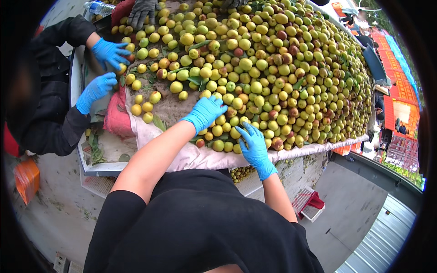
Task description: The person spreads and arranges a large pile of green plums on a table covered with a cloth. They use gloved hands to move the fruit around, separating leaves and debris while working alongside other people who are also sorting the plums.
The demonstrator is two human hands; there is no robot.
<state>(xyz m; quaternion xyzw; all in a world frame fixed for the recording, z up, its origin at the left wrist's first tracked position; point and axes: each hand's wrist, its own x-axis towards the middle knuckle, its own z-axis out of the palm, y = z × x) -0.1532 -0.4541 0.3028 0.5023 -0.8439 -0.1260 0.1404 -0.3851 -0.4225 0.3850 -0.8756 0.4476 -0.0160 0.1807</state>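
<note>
A large heap of round green-yellow fruit, apparently jujubes (259, 88), some with red-brown patches, covers the cloth-lined table before me. My left hand (207, 114), in a blue glove, lies palm down over the near part of the heap. Its fingers bend onto the fruit, and a bit of red shows by the fingertips; whether anything is gripped is hidden. My right hand (253, 146), also blue-gloved, rests at the heap's near edge beside the pale cloth (191, 155). Its fingers are spread and touch fruit, with none visibly held.
At the left, a co-worker's two blue-gloved hands (110, 53) reach over the table's end. A grey-gloved hand (142, 13) is at the top. A red padded cloth (118, 114) lies by the white-edged tray (112, 150). Crates (307, 203) and an orange basket (26, 179) stand below.
</note>
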